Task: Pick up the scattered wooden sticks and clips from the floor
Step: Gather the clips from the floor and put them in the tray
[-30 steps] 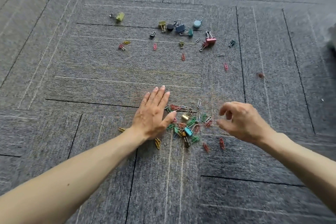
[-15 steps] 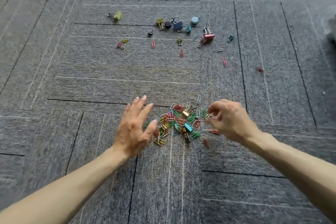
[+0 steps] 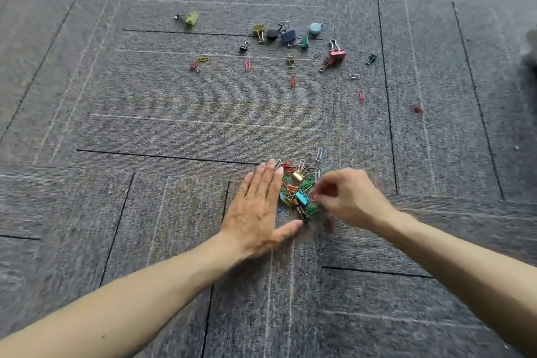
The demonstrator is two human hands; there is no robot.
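Clip pile (image 3: 299, 192) lay between hands: left hand (image 3: 255, 212) flat, open; right hand (image 3: 351, 197) grip curled at pile's right, contents unclear.

Grey carpet (image 3: 174, 131) w/ dark seams, thin pale stripes. Near centre, paper clips (image 3: 308, 183) in green, red, yellow, silver; among them teal binder clip (image 3: 302, 197), gold binder clip (image 3: 297, 175). Far: olive-yellow clip (image 3: 191, 18) at left, navy clip (image 3: 288, 36), pale blue clip (image 3: 315, 28), pink clip (image 3: 337, 54) to right. Red paper clip (image 3: 293, 81) btwn near & far.
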